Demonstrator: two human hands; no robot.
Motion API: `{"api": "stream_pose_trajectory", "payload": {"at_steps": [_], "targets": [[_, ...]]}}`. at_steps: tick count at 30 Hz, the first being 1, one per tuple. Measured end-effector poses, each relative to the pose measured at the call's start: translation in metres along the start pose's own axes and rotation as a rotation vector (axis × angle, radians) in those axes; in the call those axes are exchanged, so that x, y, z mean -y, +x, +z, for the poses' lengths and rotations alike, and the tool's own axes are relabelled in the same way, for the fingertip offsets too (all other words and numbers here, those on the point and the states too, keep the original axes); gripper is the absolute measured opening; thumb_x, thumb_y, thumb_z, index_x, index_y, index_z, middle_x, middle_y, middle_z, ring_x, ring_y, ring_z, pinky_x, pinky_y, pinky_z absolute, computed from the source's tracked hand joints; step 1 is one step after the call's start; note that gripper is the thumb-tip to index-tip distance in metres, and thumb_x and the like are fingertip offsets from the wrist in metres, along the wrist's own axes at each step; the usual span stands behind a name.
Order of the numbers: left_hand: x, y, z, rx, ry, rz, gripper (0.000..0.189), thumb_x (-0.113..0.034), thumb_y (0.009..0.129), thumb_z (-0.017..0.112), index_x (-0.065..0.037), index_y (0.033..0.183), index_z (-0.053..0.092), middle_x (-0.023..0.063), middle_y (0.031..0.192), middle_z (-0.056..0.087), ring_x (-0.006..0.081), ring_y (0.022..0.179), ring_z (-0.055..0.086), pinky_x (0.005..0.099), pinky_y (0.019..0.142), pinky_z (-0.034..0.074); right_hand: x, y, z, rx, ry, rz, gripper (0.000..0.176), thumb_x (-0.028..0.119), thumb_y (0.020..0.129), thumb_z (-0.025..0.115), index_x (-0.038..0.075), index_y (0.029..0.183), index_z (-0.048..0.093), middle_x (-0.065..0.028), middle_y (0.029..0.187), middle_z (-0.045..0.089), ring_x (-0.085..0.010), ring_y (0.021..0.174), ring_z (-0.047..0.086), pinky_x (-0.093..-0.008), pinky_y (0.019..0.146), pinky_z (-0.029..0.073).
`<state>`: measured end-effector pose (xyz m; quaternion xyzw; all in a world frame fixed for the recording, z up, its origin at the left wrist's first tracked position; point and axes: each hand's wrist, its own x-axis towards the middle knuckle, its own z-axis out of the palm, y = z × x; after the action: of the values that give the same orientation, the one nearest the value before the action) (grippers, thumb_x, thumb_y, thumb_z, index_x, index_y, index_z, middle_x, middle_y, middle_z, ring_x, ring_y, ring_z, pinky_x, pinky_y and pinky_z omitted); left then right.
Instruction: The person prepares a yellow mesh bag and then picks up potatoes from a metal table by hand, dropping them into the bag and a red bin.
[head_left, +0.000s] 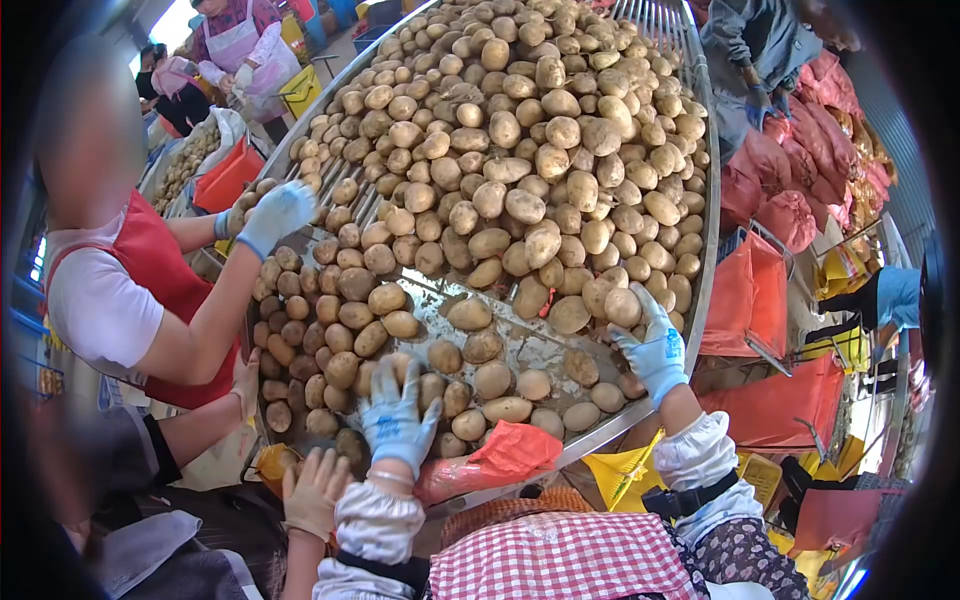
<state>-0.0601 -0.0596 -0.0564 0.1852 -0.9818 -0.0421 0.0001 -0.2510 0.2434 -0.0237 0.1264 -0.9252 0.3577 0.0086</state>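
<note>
Potatoes (545, 150) lie heaped on a metal sorting table (707, 200), with a looser layer along its near side. My left hand (395, 412), in a pale blue and white glove, rests over potatoes at the near edge, fingers spread. Beside it, a red plastic sack (500, 462) drapes over the rim. At the right rim my right hand (655, 347), gloved alike, has its fingers apart and reaches against the heap. Its fingertips are at a round potato (622, 307); I see no grip around it.
On the left, a co-worker in a red apron (190, 290) reaches over the table with a gloved hand (277, 215). Another person's bare-looking hand (315, 490) is close to my left wrist. Red bins (745, 300) and filled pink sacks (790, 160) stand at right.
</note>
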Motion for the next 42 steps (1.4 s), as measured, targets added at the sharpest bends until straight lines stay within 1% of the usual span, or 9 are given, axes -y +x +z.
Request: {"api": "stream_pose_trajectory", "payload": {"at_steps": [5, 9, 17, 23, 25, 27, 36, 39, 42], "targets": [[-0.008, 0.013, -0.047, 0.25, -0.118, -0.286, 0.052, -0.04, 0.086, 0.056, 0.0, 0.12, 0.055, 0.018, 0.115, 0.06, 0.0352, 0.102, 0.058, 0.0428, 0.087, 0.047, 0.026, -0.013, 0.03, 0.508, 0.08, -0.001, 0.065, 0.041, 0.079, 0.07, 0.011, 0.131, 0.046, -0.0204, 0.111, 0.062, -0.0322, 0.104, 0.061, -0.0364, 0.091, 0.047], [-0.079, 0.088, -0.032, -0.185, -0.39, 0.292, 0.036, -0.038, 0.087, 0.056, -0.005, 0.1, 0.06, 0.0123, 0.088, 0.063, 0.0301, 0.078, 0.061, 0.0424, 0.07, 0.049, 0.02, -0.022, 0.058, 0.363, 0.7, 0.042, 0.056, 0.038, 0.086, 0.064, 0.006, 0.13, 0.047, -0.0155, 0.113, 0.063, -0.0276, 0.1, 0.062, -0.0354, 0.087, 0.049], [-0.138, 0.152, 0.02, 0.067, -0.415, 0.212, 0.042, -0.041, 0.085, 0.06, -0.006, 0.107, 0.054, 0.0208, 0.101, 0.063, 0.0371, 0.091, 0.062, 0.0453, 0.08, 0.05, -0.003, -0.026, 0.024, 0.351, 1.707, 0.536, 0.064, 0.054, 0.087, 0.055, 0.008, 0.131, 0.045, -0.0155, 0.116, 0.06, -0.0258, 0.09, 0.064, -0.0387, 0.072, 0.055], [-0.126, 0.077, -0.039, 0.526, -1.995, -0.322, 0.044, -0.046, 0.098, 0.038, -0.008, 0.109, 0.056, 0.0049, 0.088, 0.063, 0.0167, 0.078, 0.061, 0.0288, 0.07, 0.05, 0.005, -0.033, 0.027, 0.44, 1.961, 0.451, 0.072, 0.063, 0.089, 0.044, 0.014, 0.141, 0.036, -0.0181, 0.139, 0.041, -0.0335, 0.122, 0.047, -0.0477, 0.099, 0.043], [-0.143, 0.056, -0.024, 0.528, -1.961, -0.457, 0.04, -0.043, 0.099, 0.036, -0.009, 0.106, 0.058, 0.0072, 0.089, 0.063, 0.0168, 0.077, 0.06, 0.0268, 0.069, 0.049, 0.019, -0.041, 0.034, 0.324, 1.959, 0.424, 0.07, 0.063, 0.089, 0.043, 0.017, 0.141, 0.036, -0.0165, 0.138, 0.042, -0.0335, 0.124, 0.045, -0.0493, 0.106, 0.035], [-0.156, 0.051, 0.024, -0.12, -1.209, 0.279, 0.039, -0.032, 0.101, 0.033, -0.005, 0.117, 0.056, 0.0165, 0.099, 0.066, 0.0303, 0.091, 0.063, 0.0354, 0.08, 0.049, 0.027, -0.054, 0.032, 0.334, 1.89, 0.405, 0.07, 0.063, 0.088, 0.046, 0.016, 0.139, 0.038, -0.0115, 0.137, 0.045, -0.0326, 0.125, 0.043, -0.0464, 0.107, 0.035], [-0.107, 0.025, -0.016, -0.145, -0.826, 0.364, 0.04, -0.025, 0.093, 0.05, -0.008, 0.129, 0.053, 0.0174, 0.115, 0.061, 0.0324, 0.103, 0.059, 0.0378, 0.09, 0.046, 0.0, -0.083, -0.001, 0.365, 2.095, 0.387, 0.06, 0.06, 0.087, 0.049, 0.016, 0.127, 0.048, -0.0098, 0.12, 0.056, -0.0301, 0.103, 0.059, -0.0457, 0.064, 0.055], [-0.096, 0.018, -0.013, -0.188, 0.031, 0.651, 0.046, -0.035, 0.09, 0.051, -0.009, 0.128, 0.053, 0.0159, 0.123, 0.055, 0.0302, 0.104, 0.058, 0.0425, 0.092, 0.044, -0.065, -0.104, -0.008, 0.153, 1.839, 0.407, 0.067, 0.066, 0.081, 0.051, 0.015, 0.127, 0.048, -0.0084, 0.127, 0.052, -0.0282, 0.112, 0.051, -0.0471, 0.084, 0.047], [-0.093, 0.041, -0.035, 0.394, 0.056, 0.16, 0.052, -0.049, 0.093, 0.035, -0.01, 0.117, 0.061, 0.0151, 0.128, 0.054, 0.0295, 0.103, 0.062, 0.0442, 0.086, 0.047, -0.094, -0.146, -0.064, 0.215, 1.821, 0.155, 0.066, 0.062, 0.088, 0.046, 0.007, 0.124, 0.047, -0.0154, 0.133, 0.043, -0.0248, 0.121, 0.042, -0.0445, 0.103, 0.037]]}}
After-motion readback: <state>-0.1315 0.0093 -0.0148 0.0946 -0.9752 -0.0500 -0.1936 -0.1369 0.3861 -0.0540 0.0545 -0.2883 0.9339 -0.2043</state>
